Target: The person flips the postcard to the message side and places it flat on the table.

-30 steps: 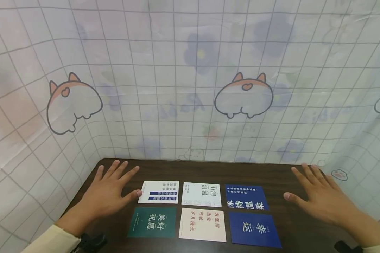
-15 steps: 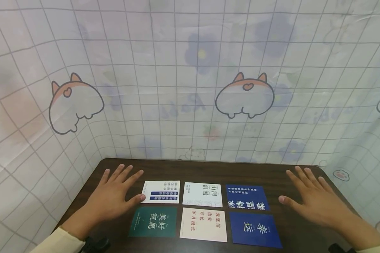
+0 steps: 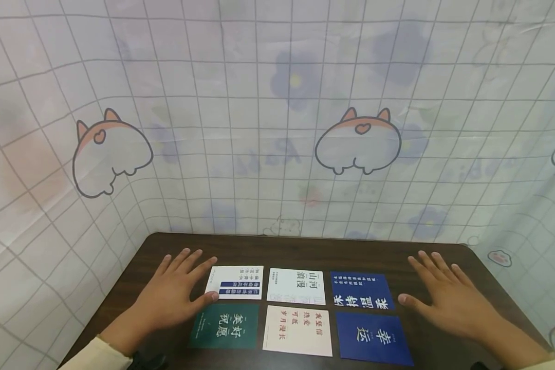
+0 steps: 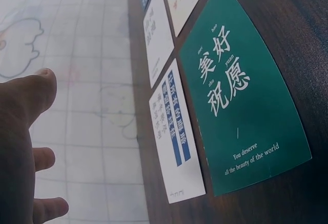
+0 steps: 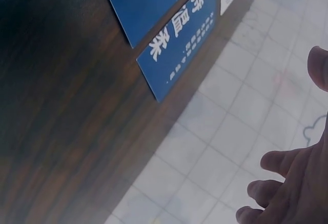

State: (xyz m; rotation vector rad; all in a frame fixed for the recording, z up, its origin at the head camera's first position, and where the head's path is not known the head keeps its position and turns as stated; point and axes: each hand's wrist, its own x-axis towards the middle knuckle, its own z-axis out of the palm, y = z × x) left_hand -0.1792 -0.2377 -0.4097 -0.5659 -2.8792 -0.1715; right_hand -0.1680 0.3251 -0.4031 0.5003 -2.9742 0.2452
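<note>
Cards with Chinese lettering lie flat in two rows of three. The far row has a white card with blue bars (image 3: 240, 290), a white card (image 3: 296, 287) and a blue card (image 3: 361, 290). In the near row are a green card (image 3: 224, 326), a cream card (image 3: 298, 330) and a darker blue card (image 3: 374, 338). My left hand (image 3: 168, 295) hovers with fingers spread, its thumb overlapping the barred card's corner in the head view; the left wrist view shows it apart from the cards. My right hand (image 3: 458, 306), also spread and holding nothing, hovers right of the blue cards.
The cards lie on a dark wood-grain table (image 3: 277, 249). A white gridded curtain (image 3: 240, 113) with cartoon animal prints hangs behind the table's far edge and along both sides. Dark straps (image 3: 145, 361) show at the wrists.
Both hands have moved inward toward the cards and slightly closer to the table's near side, fingers still spread. The cards have stayed in place.
</note>
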